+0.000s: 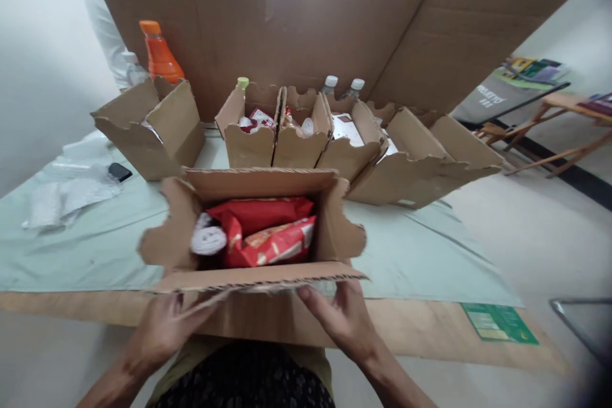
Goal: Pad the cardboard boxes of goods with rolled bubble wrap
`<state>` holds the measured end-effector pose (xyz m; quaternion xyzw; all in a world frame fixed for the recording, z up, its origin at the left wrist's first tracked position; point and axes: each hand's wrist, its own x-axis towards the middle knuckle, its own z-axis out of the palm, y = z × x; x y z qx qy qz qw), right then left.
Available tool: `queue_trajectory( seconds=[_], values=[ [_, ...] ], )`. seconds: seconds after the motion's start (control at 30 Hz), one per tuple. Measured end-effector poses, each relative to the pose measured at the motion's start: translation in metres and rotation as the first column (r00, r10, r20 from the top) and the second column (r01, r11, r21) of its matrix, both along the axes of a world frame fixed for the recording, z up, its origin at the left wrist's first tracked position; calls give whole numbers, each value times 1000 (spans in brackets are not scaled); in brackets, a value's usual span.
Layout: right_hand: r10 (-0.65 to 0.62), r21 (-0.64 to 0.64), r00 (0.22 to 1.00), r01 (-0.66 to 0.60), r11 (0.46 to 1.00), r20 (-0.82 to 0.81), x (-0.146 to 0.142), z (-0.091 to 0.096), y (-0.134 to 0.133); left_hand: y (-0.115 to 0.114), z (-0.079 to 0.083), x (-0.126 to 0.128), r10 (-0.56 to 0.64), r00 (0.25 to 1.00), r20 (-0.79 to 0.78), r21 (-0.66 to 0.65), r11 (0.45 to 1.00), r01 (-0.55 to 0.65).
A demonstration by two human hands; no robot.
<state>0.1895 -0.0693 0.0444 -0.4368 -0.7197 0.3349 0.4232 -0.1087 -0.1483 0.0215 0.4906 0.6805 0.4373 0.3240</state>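
In front of me a cardboard box [351,220] with an open top is held between my two hands near the table's front edge. Inside it lie red snack bags [275,239] and a rolled white item [208,237] on the left. My left hand [165,322] grips the box's near left side, its fingers partly hidden behind the cardboard. On the near right side, my right hand [342,315] presses its thumb to the front wall, with the other fingers mostly out of sight around the corner.
Several cardboard boxes [251,145] line the table's back before a tall cardboard panel [306,19]. An orange bottle [162,54] stands at the back left. Clear plastic bags [71,185] and a black object [119,171] lie left; a green card [500,323] lies at the front right.
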Motion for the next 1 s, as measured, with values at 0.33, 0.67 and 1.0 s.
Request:
queue_trajectory(
  seconds=[0.33, 0.67, 1.0],
  values=[
    [-192, 40, 969, 201, 979, -154, -6, 29, 23, 63, 49, 29, -183, 973, 139, 268, 953, 141],
    [143, -73, 984, -151, 986, -104, -79, 2, 39, 1, 12, -31, 178, 976, 125, 156, 968, -197],
    [422, -72, 872, -451, 890, -248, -166, 6, 139, -53, -14, 31, 300, 931, 208, 166, 927, -336]
  ],
)
